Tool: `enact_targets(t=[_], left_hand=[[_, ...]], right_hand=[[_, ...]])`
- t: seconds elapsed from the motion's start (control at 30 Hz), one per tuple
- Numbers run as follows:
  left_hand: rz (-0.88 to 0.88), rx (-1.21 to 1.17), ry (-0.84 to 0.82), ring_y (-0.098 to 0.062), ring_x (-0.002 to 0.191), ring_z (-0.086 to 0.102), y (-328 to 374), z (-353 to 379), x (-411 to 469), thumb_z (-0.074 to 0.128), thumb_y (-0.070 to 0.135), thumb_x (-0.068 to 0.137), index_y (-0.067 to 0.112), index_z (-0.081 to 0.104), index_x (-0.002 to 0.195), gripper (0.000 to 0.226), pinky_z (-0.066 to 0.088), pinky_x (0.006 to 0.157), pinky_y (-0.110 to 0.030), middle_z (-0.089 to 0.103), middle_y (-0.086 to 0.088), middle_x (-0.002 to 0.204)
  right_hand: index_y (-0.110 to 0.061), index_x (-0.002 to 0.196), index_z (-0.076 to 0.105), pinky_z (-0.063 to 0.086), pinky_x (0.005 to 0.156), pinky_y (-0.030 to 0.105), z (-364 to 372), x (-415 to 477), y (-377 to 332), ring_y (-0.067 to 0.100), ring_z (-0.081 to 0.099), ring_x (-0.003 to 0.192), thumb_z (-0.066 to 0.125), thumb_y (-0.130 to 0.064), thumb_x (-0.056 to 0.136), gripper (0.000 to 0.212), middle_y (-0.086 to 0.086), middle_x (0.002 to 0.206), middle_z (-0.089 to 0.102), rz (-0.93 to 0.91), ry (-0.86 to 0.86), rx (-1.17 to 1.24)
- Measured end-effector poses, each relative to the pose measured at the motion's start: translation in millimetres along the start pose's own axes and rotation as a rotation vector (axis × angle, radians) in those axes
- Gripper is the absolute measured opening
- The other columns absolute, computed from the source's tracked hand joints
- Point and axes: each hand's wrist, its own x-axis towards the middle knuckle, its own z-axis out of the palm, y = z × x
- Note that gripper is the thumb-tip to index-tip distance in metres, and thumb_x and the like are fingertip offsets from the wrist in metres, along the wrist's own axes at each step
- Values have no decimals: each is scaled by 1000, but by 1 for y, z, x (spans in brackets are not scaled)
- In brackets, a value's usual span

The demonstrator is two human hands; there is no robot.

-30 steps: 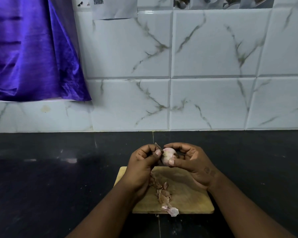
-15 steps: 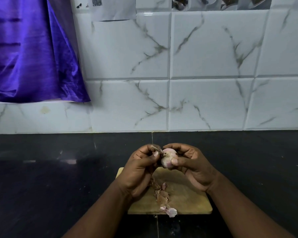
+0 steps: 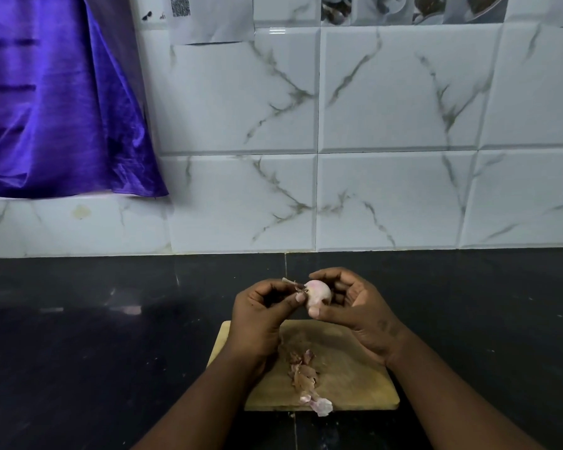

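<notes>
though half-hidden, garlic bulb (image 3: 318, 295) in right grip (image 3: 359, 315), seemingly against left grip (image 3: 262, 316)

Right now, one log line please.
right hand holds pale pink bulb | left hand pinches its dry skin | peelings on wooden board

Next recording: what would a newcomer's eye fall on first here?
The bright purple cloth hanging at upper left against the white marbled tiles stands out most. At lower centre, the right hand holds a pale pink bulb while the left hand pinches dry skin at its tip. Below them, peelings lie on a wooden board on the black counter.
</notes>
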Motion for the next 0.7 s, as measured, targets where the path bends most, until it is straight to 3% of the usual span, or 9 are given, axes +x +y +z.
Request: enact_targets(t=[0.17, 0.3, 0.43, 0.6, 0.7], left_hand=[[9, 6, 0, -23, 91, 74, -1, 2, -1, 71, -7, 91, 2, 78, 93, 11, 62, 79, -30, 78, -16, 95], [17, 67, 19, -29, 95, 74, -2, 1, 0, 69, -8, 93, 0, 77, 92, 12, 64, 86, -36, 78, -19, 96], [28, 114, -1, -37, 101, 74, -6, 0, 0, 67, -4, 96, 7, 79, 91, 17, 62, 90, -45, 79, -16, 95], [-20, -5, 55, -25, 91, 74, -4, 6, -1, 63, -8, 98, -2, 75, 93, 14, 62, 82, -34, 77, -15, 92], [-72, -93, 98, -25, 92, 72, -4, 9, -1, 61, -7, 98, -3, 74, 95, 14, 62, 88, -39, 76, -15, 91]], right_hand=[[-16, 114, 73, 59, 92, 40, 2, -1, -2, 29, 73, 108, 92, -11, 68, 49, 12, 114, 76, -4, 6, -75], [-14, 112, 75, 61, 91, 43, 4, -1, -1, 33, 74, 104, 90, -25, 70, 45, 11, 107, 79, 3, 31, -141], [-14, 113, 77, 62, 90, 40, 6, -2, -2, 28, 76, 102, 91, -18, 68, 47, 8, 106, 80, 0, 27, -166], [-18, 113, 77, 61, 89, 37, 8, -2, -2, 22, 76, 102, 91, -11, 69, 47, 4, 109, 80, -74, 31, -206], [-18, 115, 76, 61, 90, 34, 8, -2, -2, 20, 76, 104, 89, -10, 72, 46, 2, 111, 80, -106, 18, -207]])
